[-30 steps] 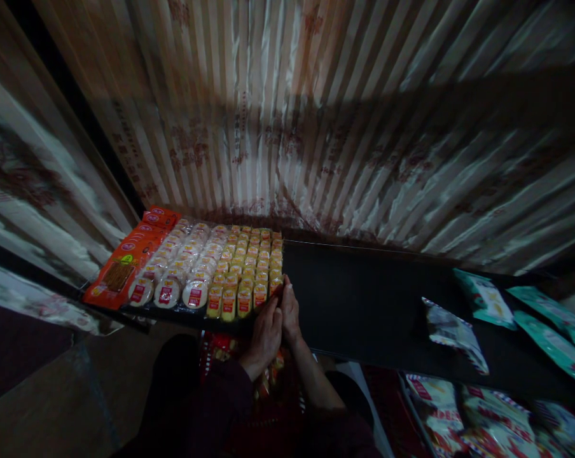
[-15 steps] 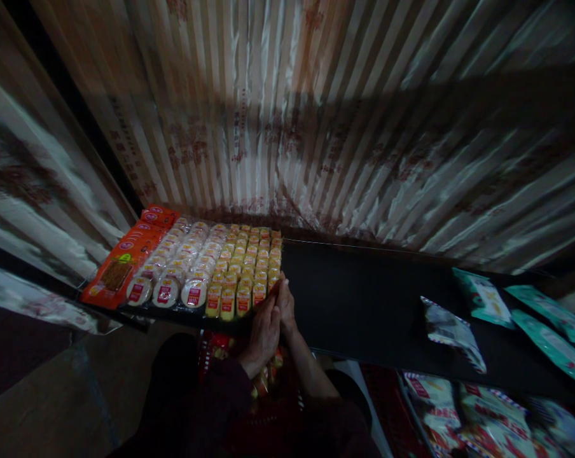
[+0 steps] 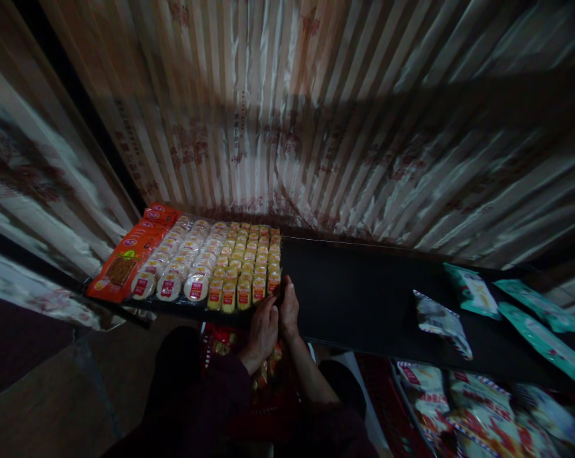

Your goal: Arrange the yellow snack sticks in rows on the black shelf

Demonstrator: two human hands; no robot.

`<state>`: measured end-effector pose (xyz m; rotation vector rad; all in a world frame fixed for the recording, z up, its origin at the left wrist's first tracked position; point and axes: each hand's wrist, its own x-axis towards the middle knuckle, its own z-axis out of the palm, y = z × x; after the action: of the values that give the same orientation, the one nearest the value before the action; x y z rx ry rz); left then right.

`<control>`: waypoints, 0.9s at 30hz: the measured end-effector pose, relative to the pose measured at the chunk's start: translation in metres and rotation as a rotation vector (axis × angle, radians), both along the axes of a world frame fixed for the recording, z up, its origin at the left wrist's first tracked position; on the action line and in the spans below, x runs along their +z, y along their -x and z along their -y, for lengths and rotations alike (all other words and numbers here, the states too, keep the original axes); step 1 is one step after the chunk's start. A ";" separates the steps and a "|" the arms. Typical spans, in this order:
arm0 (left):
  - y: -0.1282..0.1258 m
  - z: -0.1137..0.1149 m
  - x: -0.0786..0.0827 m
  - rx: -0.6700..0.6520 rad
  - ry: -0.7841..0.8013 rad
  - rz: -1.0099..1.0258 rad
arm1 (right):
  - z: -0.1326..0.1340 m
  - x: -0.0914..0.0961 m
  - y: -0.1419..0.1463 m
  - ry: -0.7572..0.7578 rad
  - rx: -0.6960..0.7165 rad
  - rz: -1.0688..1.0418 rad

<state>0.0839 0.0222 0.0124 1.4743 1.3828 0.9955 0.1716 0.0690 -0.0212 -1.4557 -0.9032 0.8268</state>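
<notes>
Both my hands meet at the front edge of a dark shelf (image 3: 364,299), at the right end of the snack rows. My left hand (image 3: 263,331) and my right hand (image 3: 290,312) are pressed side by side, fingers curled together around something small I cannot make out, right beside the nearest yellow packet (image 3: 272,282). Rows of small yellow packets (image 3: 249,261) run back to the wall. Left of them lie rows of round white packets (image 3: 192,261) with red labels, then flat orange packs (image 3: 128,264).
A striped, patterned curtain (image 3: 316,127) hangs behind the shelf. On the shelf's right part lie a silvery bag (image 3: 443,324) and teal bags (image 3: 540,331). Below it at right are more snack bags (image 3: 473,407). A red box (image 3: 230,346) of packets sits under my hands.
My two hands have drawn back slightly toward the shelf's front edge and stayed pressed together. The view has shifted a little; the packets have not moved.
</notes>
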 end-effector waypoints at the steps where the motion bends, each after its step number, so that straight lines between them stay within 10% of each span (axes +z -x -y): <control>1: 0.000 0.003 -0.001 -0.001 0.008 -0.010 | 0.004 -0.001 0.000 0.004 -0.009 -0.005; 19: 0.023 0.065 -0.039 -0.332 -0.217 -0.150 | 0.094 -0.001 0.020 -0.102 0.093 0.084; 27: 0.040 0.095 -0.056 -0.352 -0.022 -0.180 | 0.150 -0.028 0.037 -0.115 0.203 0.340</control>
<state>0.0439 -0.0730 -0.0435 1.7839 1.1802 0.6700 0.1350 -0.0808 -0.0493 -1.4425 -1.3515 0.6707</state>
